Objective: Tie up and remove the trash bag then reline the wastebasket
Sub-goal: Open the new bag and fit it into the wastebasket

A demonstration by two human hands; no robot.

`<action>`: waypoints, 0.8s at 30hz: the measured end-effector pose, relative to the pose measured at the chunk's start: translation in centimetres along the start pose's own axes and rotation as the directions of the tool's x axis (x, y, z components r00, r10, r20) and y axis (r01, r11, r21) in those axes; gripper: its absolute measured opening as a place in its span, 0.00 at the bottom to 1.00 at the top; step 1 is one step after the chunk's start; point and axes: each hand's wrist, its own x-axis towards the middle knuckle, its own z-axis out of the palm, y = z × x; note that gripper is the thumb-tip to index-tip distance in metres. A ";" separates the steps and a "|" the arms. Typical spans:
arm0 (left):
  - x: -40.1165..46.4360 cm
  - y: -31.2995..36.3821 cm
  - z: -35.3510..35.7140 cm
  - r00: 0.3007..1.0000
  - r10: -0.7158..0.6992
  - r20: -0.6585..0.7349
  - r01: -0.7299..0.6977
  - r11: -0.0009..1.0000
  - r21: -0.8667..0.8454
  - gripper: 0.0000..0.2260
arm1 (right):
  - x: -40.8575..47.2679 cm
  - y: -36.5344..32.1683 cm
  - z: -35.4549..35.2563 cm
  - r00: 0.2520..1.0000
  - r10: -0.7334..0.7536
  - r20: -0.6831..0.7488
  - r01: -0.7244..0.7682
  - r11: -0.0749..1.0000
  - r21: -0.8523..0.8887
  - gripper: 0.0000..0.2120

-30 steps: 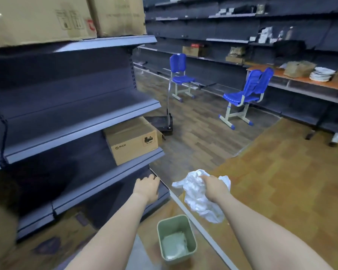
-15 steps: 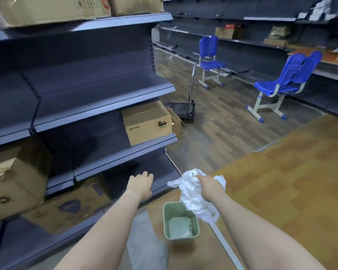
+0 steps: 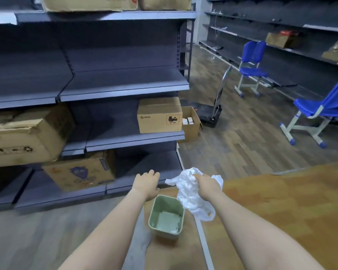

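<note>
Head view, the only one supplied. The person stands over a small green wastebasket (image 3: pixel 166 217) set upright on the floor, just in front of the lowest tier of a grey shelving unit (image 3: pixel 123 90). No liner is seen over its rim; a pale patch lies at its bottom, and whether that is paper or the bare base cannot be told.

The right hand (image 3: pixel 207 185) is held above and slightly right of the basket, fingers curled tight round a crumpled white plastic trash bag (image 3: pixel 191 197). The bag bunches out above the fist and hangs loose below it, its lower end beside the basket's right rim; whether it touches the rim cannot be told.

The left hand (image 3: pixel 146 184) is extended palm down above the basket's rear left corner, fingers relaxed and slightly spread, holding nothing. Whether it touches the shelf edge cannot be told.

On the shelving: a PICO carton (image 3: pixel 159 115) on the middle tier at the right end, a large worn carton (image 3: pixel 25 135) at the left, and a printed carton (image 3: pixel 80 170) on the bottom tier. An open box (image 3: pixel 190 123) stands on the floor beside the unit's end, with a black platform trolley (image 3: pixel 211 114) just beyond it. Two blue chairs (image 3: pixel 252 65) stand well apart from the basket, further down the aisle.
</note>
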 end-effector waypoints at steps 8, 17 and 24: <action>-2.1 0.5 1.0 0.999 0.041 0.001 -0.041 0.998 -0.051 0.28 | -1.4 -1.7 0.2 0.992 -0.125 0.000 0.125 0.991 0.052 0.29; -1.9 -1.4 1.2 0.976 0.140 -0.165 -0.141 0.990 0.005 0.34 | -1.8 -5.6 -0.9 0.942 -0.336 -0.019 0.333 0.923 0.191 0.29; -1.1 -2.5 0.6 0.967 0.170 -0.191 -0.152 0.983 0.103 0.11 | -1.4 -6.4 -1.7 0.926 -0.361 -0.114 0.377 0.909 0.179 0.25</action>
